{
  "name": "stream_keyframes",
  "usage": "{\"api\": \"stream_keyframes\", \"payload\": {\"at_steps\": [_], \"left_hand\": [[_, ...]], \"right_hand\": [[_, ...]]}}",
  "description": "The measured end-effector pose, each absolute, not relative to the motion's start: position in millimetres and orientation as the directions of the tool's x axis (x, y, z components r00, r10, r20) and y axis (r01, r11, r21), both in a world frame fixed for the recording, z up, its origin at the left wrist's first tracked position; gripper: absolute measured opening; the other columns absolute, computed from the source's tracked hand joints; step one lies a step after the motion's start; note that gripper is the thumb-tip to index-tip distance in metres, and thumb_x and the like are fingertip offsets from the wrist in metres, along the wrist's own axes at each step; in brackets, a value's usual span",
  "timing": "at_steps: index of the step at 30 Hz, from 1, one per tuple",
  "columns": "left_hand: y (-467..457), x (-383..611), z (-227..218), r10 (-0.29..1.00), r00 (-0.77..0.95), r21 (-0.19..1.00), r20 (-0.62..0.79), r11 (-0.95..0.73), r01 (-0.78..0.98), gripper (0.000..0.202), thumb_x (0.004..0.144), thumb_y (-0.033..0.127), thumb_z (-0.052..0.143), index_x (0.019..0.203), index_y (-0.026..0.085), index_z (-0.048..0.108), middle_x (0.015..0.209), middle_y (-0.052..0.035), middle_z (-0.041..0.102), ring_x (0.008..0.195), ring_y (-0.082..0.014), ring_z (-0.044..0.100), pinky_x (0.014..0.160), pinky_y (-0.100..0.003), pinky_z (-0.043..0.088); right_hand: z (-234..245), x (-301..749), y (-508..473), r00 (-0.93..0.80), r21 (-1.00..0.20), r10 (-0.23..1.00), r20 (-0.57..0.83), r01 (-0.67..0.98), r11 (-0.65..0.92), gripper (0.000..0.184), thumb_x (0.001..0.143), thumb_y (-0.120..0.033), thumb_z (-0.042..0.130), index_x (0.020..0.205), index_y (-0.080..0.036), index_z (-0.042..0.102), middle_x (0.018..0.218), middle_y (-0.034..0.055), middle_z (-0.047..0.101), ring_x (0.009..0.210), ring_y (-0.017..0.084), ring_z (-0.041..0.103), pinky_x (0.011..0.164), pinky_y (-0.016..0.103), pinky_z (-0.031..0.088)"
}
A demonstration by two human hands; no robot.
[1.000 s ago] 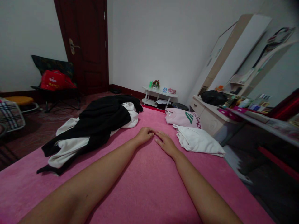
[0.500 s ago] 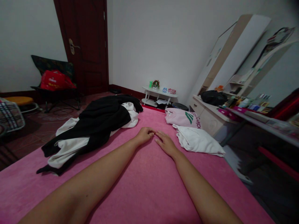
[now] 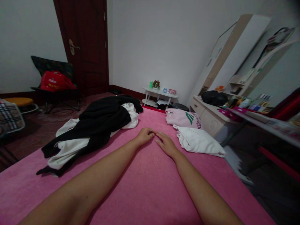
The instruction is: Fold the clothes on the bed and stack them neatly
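Note:
My left hand [image 3: 145,136] rests on the pink bed cover [image 3: 150,181], fingers loosely bent and apart, holding nothing. Its fingertips meet those of my right hand [image 3: 166,143], which lies with fingers stretched out on the same cover. To the left spreads a loose heap of black and white clothes [image 3: 103,120]. Just right of my right hand is a folded white garment [image 3: 199,140]. Behind that lies a folded pale pink shirt [image 3: 179,117] with a green mark and dark lettering.
Beyond the bed's far end stands a low white table [image 3: 159,91] with a small potted plant. A dresser [image 3: 206,109] with a black bag [image 3: 214,98] is on the right. At the left, a folding chair [image 3: 53,67] holds a red bag [image 3: 56,81] near the door [image 3: 86,43].

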State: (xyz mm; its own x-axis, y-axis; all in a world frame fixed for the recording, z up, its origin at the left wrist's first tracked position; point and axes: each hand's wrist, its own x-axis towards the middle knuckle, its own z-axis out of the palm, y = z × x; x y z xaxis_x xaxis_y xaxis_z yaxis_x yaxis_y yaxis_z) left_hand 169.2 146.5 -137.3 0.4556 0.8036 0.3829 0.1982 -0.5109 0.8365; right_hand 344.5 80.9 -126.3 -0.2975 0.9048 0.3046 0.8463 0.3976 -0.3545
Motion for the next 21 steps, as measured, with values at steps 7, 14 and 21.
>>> {"api": "stream_keyframes", "payload": {"at_steps": [7,14,21], "left_hand": [[146.3,168.4,-136.7,0.8,0.466,0.829,0.376,-0.516,0.216,0.027,0.078,0.012,0.053,0.097,0.011,0.072,0.085,-0.0062,0.073,0.072,-0.0133,0.063,0.072,-0.024,0.05],[143.3,168.0,-132.7,0.807,0.456,0.827,0.375,-0.513,0.229,0.026,0.078,0.011,0.054,0.096,0.011,0.072,0.087,-0.0065,0.073,0.075,-0.014,0.063,0.075,-0.025,0.05],[143.5,167.7,-133.4,0.812,0.455,0.832,0.366,-0.504,0.232,0.026,0.078,0.012,0.054,0.097,0.011,0.072,0.085,-0.0055,0.072,0.072,-0.0132,0.063,0.072,-0.024,0.05]], "right_hand": [[-128.4,345.3,81.7,-0.288,-0.352,0.912,0.294,0.854,0.383,0.048,0.092,-0.04,0.046,0.134,-0.017,0.053,0.143,0.0124,0.047,0.135,0.026,0.039,0.113,0.049,0.026],[-126.8,344.4,81.0,-0.292,-0.353,0.908,0.301,0.85,0.391,0.048,0.092,-0.041,0.046,0.134,-0.018,0.053,0.142,0.0124,0.048,0.135,0.026,0.039,0.112,0.049,0.027],[-127.2,344.8,80.6,-0.279,-0.39,0.908,0.313,0.833,0.391,0.046,0.091,-0.04,0.048,0.132,-0.022,0.055,0.142,0.0113,0.048,0.134,0.026,0.04,0.112,0.051,0.026]]}}
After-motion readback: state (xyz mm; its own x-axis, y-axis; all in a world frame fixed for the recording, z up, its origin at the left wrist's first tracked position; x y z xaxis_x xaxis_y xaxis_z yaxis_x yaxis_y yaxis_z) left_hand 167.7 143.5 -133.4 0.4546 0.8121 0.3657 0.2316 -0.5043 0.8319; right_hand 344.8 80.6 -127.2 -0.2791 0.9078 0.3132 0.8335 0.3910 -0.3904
